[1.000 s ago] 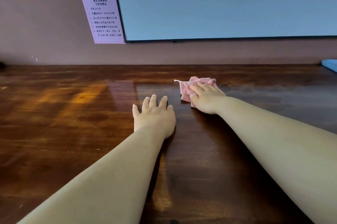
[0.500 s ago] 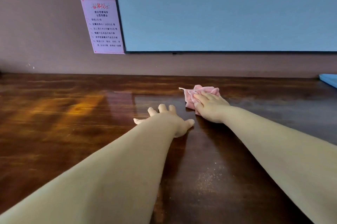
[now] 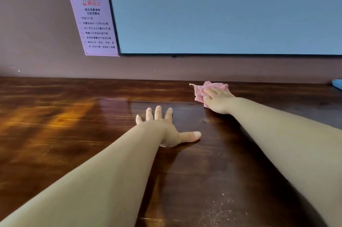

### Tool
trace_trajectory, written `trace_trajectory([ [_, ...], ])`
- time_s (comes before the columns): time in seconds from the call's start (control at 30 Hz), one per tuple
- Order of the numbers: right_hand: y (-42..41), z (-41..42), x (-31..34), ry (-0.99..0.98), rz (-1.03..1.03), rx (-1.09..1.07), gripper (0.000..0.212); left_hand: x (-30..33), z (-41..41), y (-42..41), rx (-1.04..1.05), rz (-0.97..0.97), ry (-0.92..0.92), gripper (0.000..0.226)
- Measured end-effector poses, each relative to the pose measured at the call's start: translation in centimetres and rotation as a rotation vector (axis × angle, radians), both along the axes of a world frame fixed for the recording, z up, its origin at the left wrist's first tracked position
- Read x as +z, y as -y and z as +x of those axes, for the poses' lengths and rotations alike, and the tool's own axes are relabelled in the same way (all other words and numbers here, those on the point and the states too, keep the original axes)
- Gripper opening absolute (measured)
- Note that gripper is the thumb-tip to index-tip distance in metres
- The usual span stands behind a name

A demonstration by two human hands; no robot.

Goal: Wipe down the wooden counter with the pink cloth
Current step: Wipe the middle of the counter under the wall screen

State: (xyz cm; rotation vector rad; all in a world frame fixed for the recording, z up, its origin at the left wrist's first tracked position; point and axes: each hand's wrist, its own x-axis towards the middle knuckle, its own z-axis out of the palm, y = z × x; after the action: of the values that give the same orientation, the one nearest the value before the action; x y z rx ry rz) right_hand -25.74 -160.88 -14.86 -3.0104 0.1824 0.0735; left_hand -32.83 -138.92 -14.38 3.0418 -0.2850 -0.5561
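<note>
The crumpled pink cloth [image 3: 209,91] lies bunched on the dark, glossy wooden tabletop [image 3: 74,115], far back near the wall and just below the lower edge of the big pale-blue screen with its thin black frame [image 3: 222,10]. The right hand [image 3: 218,100] presses down on the cloth with its fingers laid fairly straight over the folds, pinning it flat to the wood rather than gripping it. Nearer the person than the cloth and to its left, the left hand [image 3: 162,127] rests palm-down on the bare wood, fingers spread and thumb stuck out toward the cloth, holding nothing; it looks like a brace for the long reach.

As I judge it, the wiping is under way, with the cloth working the back strip of the tabletop. A scatter of pale specks [image 3: 222,206] lies on the wood well short of the cloth, close to the person, so that patch seems undone. The next move calls for steady downward pressure while dragging the cloth along the grain or back toward the body, keeping the bundle under the palm so it does not roll out.

Left of the cloth, on the brown wall, hangs a pink printed paper notice [image 3: 94,23]. Far right of the cloth a bright blue edge [image 3: 337,86] just shows; I cannot tell what it is.
</note>
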Motion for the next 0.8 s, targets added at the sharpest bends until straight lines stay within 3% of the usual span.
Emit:
trace_trajectory([
  [0.13, 1.5, -0.4, -1.1, 0.016, 0.065, 0.089, 0.054, -1.3, 0.1, -0.3, -0.021, -0.046, 0.116, 0.122],
  [0.33, 1.9, 2.2, 0.4, 0.01, 0.055, -0.072, 0.052, -2.6, -0.6, -0.6, -0.049, -0.095, 0.318, 0.111],
  [0.57, 4.4, 0.4, -0.8, -0.004, 0.147, 0.02, 0.055, -3.1, -0.5, -0.8, -0.081, -0.112, 0.36, 0.103],
  [0.8, 4.0, 2.2, 0.2, 0.004, -0.008, -0.146, 0.054, -2.7, -0.7, -0.9, -0.073, -0.117, 0.333, 0.094],
])
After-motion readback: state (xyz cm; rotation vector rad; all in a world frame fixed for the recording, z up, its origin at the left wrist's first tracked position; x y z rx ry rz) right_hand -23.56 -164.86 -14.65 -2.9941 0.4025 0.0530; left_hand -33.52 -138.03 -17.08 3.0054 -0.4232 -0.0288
